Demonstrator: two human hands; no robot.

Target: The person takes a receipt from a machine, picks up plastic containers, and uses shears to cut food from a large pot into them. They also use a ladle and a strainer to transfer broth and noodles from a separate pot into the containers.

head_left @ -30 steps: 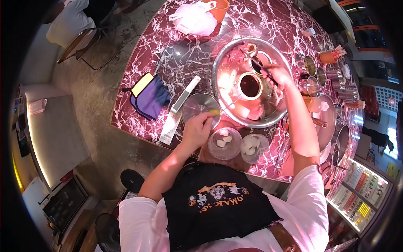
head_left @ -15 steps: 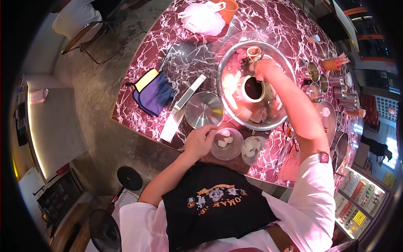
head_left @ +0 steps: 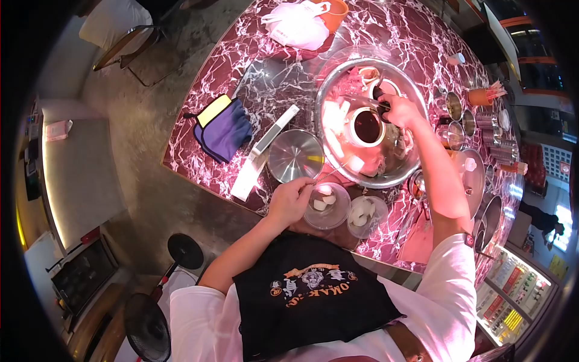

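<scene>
My left hand (head_left: 292, 202) pinches a thin skewer (head_left: 329, 174) whose far end reaches over the rim of a large round metal basin (head_left: 416, 151). Near that end lies a pale chunk (head_left: 356, 164). Inside the basin stands a white round pot (head_left: 354, 137) of dark liquid, with pieces of food around it. Above the pot, my right hand (head_left: 401, 113) is closed on a small dark thing (head_left: 380, 99) that I cannot make out. Below my left hand's fingertips sits a clear bowl (head_left: 329, 220) with white chunks; beside it is another bowl (head_left: 368, 228) of pale slices.
Left of the basin are a round steel pan (head_left: 294, 157), a long white box (head_left: 244, 181) and a purple cloth (head_left: 223, 136). A white plastic bag (head_left: 295, 25) lies at the back. Metal cups (head_left: 451, 104) and an orange holder of sticks (head_left: 479, 96) line the right side.
My right hand has shifted right and slightly down within the basin, and a dark thing now shows at its fingers. My left hand stays nearly still with the skewer.
</scene>
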